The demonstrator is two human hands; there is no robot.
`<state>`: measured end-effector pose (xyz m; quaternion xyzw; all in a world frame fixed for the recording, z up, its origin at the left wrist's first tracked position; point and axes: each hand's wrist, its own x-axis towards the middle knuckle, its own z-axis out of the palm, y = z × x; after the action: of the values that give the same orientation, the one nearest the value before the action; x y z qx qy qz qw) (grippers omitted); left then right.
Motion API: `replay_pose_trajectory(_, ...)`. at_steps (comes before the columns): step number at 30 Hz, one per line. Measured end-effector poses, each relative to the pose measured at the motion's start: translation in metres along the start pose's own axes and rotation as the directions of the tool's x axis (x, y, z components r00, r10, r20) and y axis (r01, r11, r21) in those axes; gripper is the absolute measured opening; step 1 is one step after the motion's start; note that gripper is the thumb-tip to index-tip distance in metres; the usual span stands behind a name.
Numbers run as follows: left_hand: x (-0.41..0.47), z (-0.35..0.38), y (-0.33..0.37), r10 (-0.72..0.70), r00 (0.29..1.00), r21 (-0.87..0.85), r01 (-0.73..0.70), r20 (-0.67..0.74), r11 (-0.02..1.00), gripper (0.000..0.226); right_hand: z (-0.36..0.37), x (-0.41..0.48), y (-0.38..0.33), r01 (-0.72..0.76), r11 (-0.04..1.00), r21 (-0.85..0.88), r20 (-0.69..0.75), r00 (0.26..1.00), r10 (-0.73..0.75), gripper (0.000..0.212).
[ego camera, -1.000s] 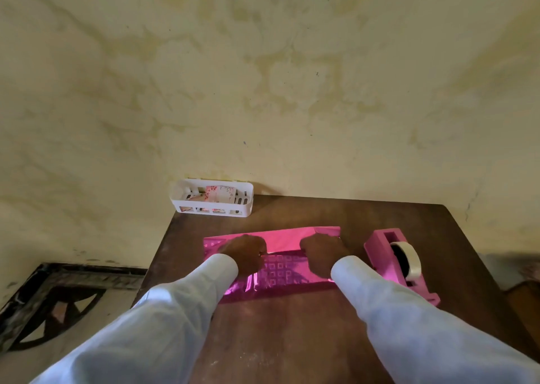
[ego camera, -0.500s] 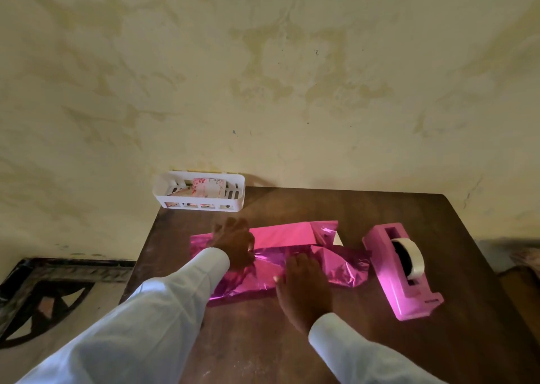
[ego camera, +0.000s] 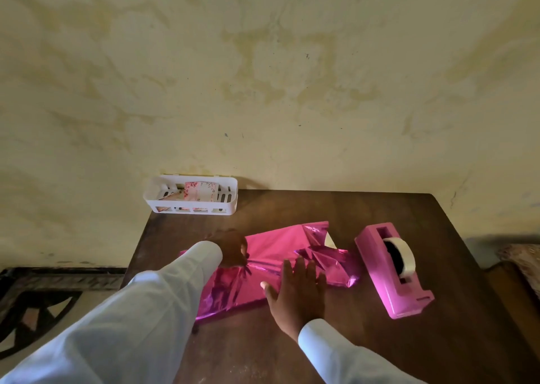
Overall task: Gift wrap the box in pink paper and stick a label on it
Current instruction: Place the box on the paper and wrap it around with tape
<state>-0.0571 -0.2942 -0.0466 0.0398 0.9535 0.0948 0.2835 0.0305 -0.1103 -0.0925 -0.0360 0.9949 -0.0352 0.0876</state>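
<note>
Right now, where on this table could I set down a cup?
Bare brown wooden table lies behind the shiny pink wrapping paper, between the white slotted basket and the pink tape dispenser, and at the near right corner. The middle is crowded: left hand grips, right hand presses the paper.

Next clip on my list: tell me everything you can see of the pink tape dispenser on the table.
The tape dispenser is bright pink and looks like moulded plastic. It is a long wedge-shaped body with a rectangular slot at its far end and a stepped foot at the near end. A whitish tape roll on a dark core sits in its well. It stands upright on the brown wooden table, right of the crumpled pink paper; whether they touch is unclear. The left hand and right hand are away from it.
</note>
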Motion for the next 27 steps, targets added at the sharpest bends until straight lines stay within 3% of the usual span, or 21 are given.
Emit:
replay_pose_trajectory(6, -0.021, 0.02, -0.004, 0.02, 0.996, -0.066, -0.014, 0.082, 0.998, 0.019, 0.0, 0.012, -0.001, -0.022, 0.999, 0.03, 0.08, 0.997, 0.02, 0.082)
replay_pose_trajectory(9, -0.04, 0.032, 0.003, 0.045, 0.989, -0.153, -0.023, 0.143, 0.988, 0.021, 0.0, 0.017, 0.0, 0.007, 0.997, 0.077, 0.122, 0.992, -0.017, 0.072)
replay_pose_trajectory(12, -0.058, 0.049, 0.015, 0.131, 0.971, -0.26, -0.076, 0.2, 0.963, 0.021, -0.004, 0.021, -0.001, 0.052, 0.992, 0.111, 0.152, 0.986, -0.068, 0.071)
replay_pose_trajectory(15, -0.075, 0.073, 0.028, 0.29, 0.91, -0.39, -0.162, 0.297, 0.906, 0.018, -0.004, 0.019, -0.004, 0.125, 0.986, 0.107, 0.158, 0.977, -0.141, 0.072)
replay_pose_trajectory(18, -0.085, 0.076, 0.032, 0.296, 0.818, -0.505, -0.008, 0.493, 0.863, 0.014, 0.001, 0.01, -0.003, 0.207, 0.973, 0.103, 0.156, 0.962, -0.222, 0.079)
replay_pose_trajectory(20, -0.087, 0.061, 0.027, 0.198, 0.822, -0.506, 0.123, 0.534, 0.854, 0.006, 0.006, 0.003, -0.001, 0.252, 0.963, 0.092, 0.164, 0.95, -0.264, 0.088)
replay_pose_trajectory(21, -0.084, 0.05, 0.022, 0.129, 0.867, -0.465, 0.127, 0.481, 0.876, 0.007, 0.008, -0.001, 0.0, 0.27, 0.958, 0.093, 0.154, 0.947, -0.282, 0.094)
replay_pose_trajectory(23, -0.072, 0.034, 0.014, -0.013, 0.981, -0.291, 0.07, 0.193, 0.954, 0.011, 0.009, -0.009, 0.001, 0.298, 0.949, 0.108, 0.139, 0.94, -0.311, 0.107)
replay_pose_trajectory(25, -0.055, 0.025, 0.011, -0.113, 0.987, -0.346, 0.066, -0.116, 0.936, 0.016, 0.011, -0.016, 0.0, 0.326, 0.937, 0.122, 0.152, 0.927, -0.342, 0.119)
replay_pose_trajectory(27, -0.039, 0.02, 0.015, -0.182, 0.95, -0.458, 0.048, -0.253, 0.888, 0.016, 0.012, -0.023, -0.001, 0.365, 0.923, 0.121, 0.157, 0.911, -0.38, 0.125)
